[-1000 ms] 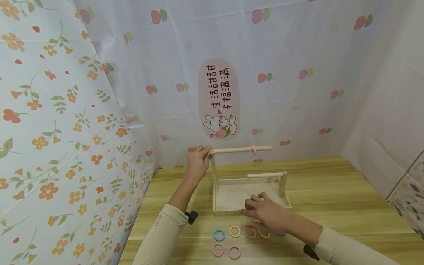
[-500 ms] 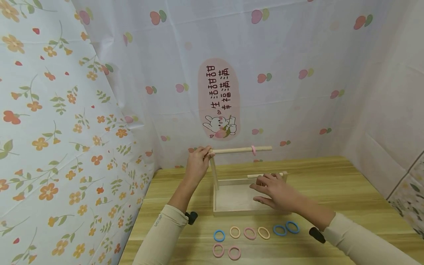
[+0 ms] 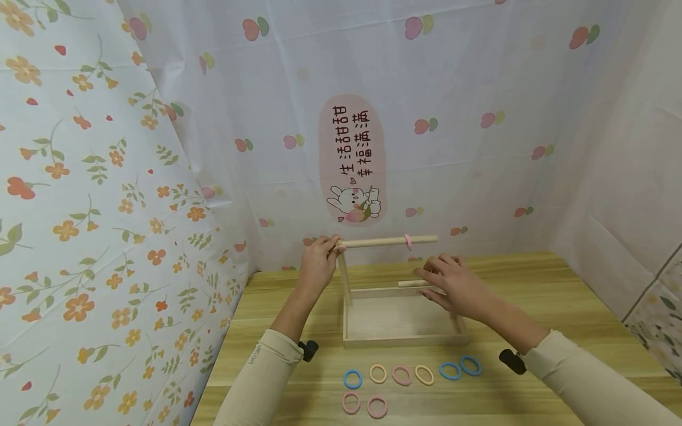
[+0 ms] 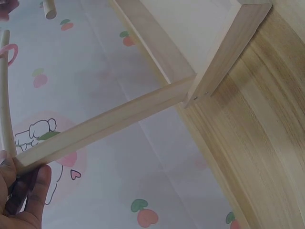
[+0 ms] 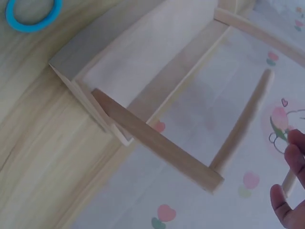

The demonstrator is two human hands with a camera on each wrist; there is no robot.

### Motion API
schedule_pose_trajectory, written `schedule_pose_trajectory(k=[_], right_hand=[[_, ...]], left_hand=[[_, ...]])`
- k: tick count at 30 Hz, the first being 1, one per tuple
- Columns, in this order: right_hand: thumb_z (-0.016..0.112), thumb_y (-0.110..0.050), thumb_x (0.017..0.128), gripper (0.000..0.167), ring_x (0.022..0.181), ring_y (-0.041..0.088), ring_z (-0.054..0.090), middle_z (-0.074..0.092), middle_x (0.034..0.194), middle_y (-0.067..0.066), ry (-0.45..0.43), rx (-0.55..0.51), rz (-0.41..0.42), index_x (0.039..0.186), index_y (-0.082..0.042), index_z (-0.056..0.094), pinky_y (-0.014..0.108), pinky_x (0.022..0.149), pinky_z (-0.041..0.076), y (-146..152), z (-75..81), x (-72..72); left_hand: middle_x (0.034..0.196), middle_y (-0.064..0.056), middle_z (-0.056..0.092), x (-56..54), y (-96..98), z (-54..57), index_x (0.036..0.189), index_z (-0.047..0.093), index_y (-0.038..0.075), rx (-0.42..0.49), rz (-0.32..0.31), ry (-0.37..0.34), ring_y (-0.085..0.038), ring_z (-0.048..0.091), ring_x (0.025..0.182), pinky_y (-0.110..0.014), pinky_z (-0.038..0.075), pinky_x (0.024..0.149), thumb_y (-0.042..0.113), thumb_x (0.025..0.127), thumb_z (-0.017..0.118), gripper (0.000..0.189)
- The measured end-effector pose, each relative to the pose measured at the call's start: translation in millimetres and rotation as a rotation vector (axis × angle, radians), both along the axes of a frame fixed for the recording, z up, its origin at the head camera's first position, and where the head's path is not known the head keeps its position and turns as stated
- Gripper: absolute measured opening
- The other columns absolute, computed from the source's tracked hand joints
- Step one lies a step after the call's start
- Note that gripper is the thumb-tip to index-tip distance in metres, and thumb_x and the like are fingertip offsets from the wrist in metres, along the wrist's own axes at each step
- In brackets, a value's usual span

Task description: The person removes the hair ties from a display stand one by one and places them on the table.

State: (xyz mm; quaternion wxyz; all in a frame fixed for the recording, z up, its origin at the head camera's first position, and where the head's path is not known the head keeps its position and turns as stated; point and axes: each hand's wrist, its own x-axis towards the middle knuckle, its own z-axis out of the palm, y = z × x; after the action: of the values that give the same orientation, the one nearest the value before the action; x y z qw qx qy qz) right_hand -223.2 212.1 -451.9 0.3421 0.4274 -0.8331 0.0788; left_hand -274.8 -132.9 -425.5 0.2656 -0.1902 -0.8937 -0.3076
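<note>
My left hand [image 3: 319,260] grips the top corner of a wooden stand's tall post [image 4: 114,112], where the upper dowel [image 3: 373,242] joins it. A pink ring [image 3: 408,241] hangs on that dowel toward its free end. Over the stand's right part, my right hand [image 3: 458,290] hovers by the lower dowel [image 3: 409,284]; its thumb and fingers are apart, and nothing shows between them. From the right wrist, that lower dowel [image 5: 245,119] and its short post [image 5: 159,140] appear whole. In the head view the right hand hides most of the short post.
The stand's shallow tray [image 3: 405,341] sits on the wood-grain table [image 3: 511,331]. In front of it lie several rings: blue [image 3: 352,370], yellow [image 3: 418,367] and pink [image 3: 351,412] ones among them. A printed curtain [image 3: 479,177] hangs close behind.
My right hand has risen from the rings, back across the tray to the lower dowel, uncovering two blue rings. My left hand keeps its grip on the post.
</note>
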Motion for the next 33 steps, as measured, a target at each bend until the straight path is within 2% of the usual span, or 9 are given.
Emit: schedule_pose_trajectory(k=[4, 7, 12, 17, 22, 29, 31, 33], right_hand=[[0.03, -0.058, 0.117, 0.071, 0.093, 0.028, 0.061, 0.069, 0.104, 0.006, 0.042, -0.023, -0.041, 0.122, -0.009, 0.081, 0.061, 0.079, 0.054, 2, 4.5, -5.0], [0.03, -0.059, 0.117, 0.071, 0.092, 0.031, 0.062, 0.071, 0.106, 0.009, 0.108, -0.039, -0.075, 0.122, -0.009, 0.08, 0.065, 0.078, 0.056, 1, 7.3, -9.7], [0.032, -0.058, 0.119, 0.069, 0.092, 0.037, 0.063, 0.074, 0.11, 0.012, 0.189, -0.08, -0.091, 0.12, -0.008, 0.08, 0.068, 0.077, 0.054, 1, 11.5, -18.4], [0.036, -0.055, 0.119, 0.065, 0.095, 0.043, 0.063, 0.074, 0.117, 0.015, 0.205, -0.1, -0.113, 0.126, -0.008, 0.079, 0.072, 0.076, 0.052, 1, 15.6, -24.0], [0.033, -0.059, 0.118, 0.066, 0.101, 0.045, 0.064, 0.074, 0.122, 0.013, 0.22, -0.098, -0.167, 0.13, -0.011, 0.078, 0.074, 0.081, 0.051, -2, 18.1, -28.8], [0.03, -0.065, 0.116, 0.073, 0.106, 0.046, 0.068, 0.079, 0.124, 0.012, 0.194, -0.116, -0.206, 0.13, -0.013, 0.079, 0.075, 0.088, 0.049, -7, 17.9, -35.8], [0.034, -0.065, 0.115, 0.071, 0.107, 0.046, 0.068, 0.079, 0.125, 0.012, 0.189, -0.11, -0.218, 0.131, -0.012, 0.078, 0.075, 0.089, 0.049, -9, 17.2, -37.8], [0.053, -0.06, 0.113, 0.058, 0.107, 0.045, 0.068, 0.079, 0.126, 0.012, 0.182, -0.107, -0.224, 0.133, -0.011, 0.078, 0.076, 0.09, 0.048, -10, 15.9, -39.7]], left_hand=[[0.115, -0.021, 0.081, -0.6, 0.0, 0.1, 0.134, 0.079, 0.0, 0.003, 0.001, -0.007, -0.031, 0.081, 0.09, -0.041, 0.068, 0.073, 0.02, 0.106, 0.073, 0.034], [0.115, -0.022, 0.081, -0.6, -0.5, -0.1, 0.133, 0.079, 0.0, 0.004, 0.001, -0.004, -0.033, 0.081, 0.093, -0.042, 0.068, 0.075, 0.017, 0.106, 0.073, 0.033], [0.115, -0.023, 0.08, 0.5, -1.1, 0.2, 0.133, 0.079, 0.0, -0.003, -0.005, 0.006, -0.036, 0.081, 0.1, -0.045, 0.069, 0.08, 0.015, 0.106, 0.073, 0.031], [0.116, -0.022, 0.08, -0.1, -1.3, 0.4, 0.133, 0.079, 0.001, -0.006, -0.008, -0.01, -0.035, 0.081, 0.098, -0.044, 0.068, 0.077, 0.017, 0.106, 0.073, 0.032], [0.115, -0.022, 0.08, -1.0, -1.5, -0.3, 0.133, 0.079, 0.001, -0.015, -0.002, -0.003, -0.035, 0.081, 0.096, -0.045, 0.068, 0.078, 0.016, 0.106, 0.073, 0.031], [0.114, -0.021, 0.08, 0.1, -0.7, 0.5, 0.133, 0.08, 0.003, -0.009, -0.005, -0.004, -0.03, 0.078, 0.085, -0.042, 0.065, 0.07, 0.024, 0.105, 0.073, 0.035], [0.114, -0.021, 0.08, 0.5, -0.7, 0.6, 0.132, 0.08, 0.003, -0.008, -0.005, -0.002, -0.029, 0.077, 0.083, -0.041, 0.065, 0.069, 0.023, 0.105, 0.073, 0.035], [0.113, -0.02, 0.08, 0.7, -0.5, 0.6, 0.132, 0.08, 0.003, -0.011, -0.002, 0.0, -0.029, 0.077, 0.084, -0.04, 0.065, 0.069, 0.022, 0.105, 0.073, 0.034]])
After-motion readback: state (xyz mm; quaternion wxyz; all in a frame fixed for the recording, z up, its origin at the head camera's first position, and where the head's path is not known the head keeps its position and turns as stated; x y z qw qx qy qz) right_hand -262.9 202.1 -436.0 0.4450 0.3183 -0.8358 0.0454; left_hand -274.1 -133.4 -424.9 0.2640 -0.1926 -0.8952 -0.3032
